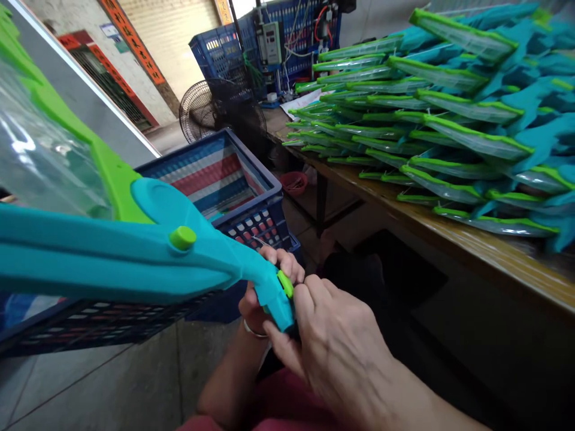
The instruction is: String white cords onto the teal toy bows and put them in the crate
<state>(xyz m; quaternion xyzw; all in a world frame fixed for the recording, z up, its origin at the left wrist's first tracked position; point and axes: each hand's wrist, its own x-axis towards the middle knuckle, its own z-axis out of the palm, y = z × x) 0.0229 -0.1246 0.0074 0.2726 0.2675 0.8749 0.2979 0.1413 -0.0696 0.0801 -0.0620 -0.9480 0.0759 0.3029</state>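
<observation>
Head view: left hand [254,306] gripped the turquoise tool [215,254], best kept steady; right hand [339,332] pinched its end [281,312], contact unclear.

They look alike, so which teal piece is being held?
The teal piece at left, gripped by left hand and right hand; others lie piled on the table.

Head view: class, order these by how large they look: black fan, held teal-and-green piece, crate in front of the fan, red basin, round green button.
Largest to smallest:
1. Teal-and-green piece, nearest the camera
2. Crate
3. Black fan
Red basin and round green button look too alike to rank.
</observation>
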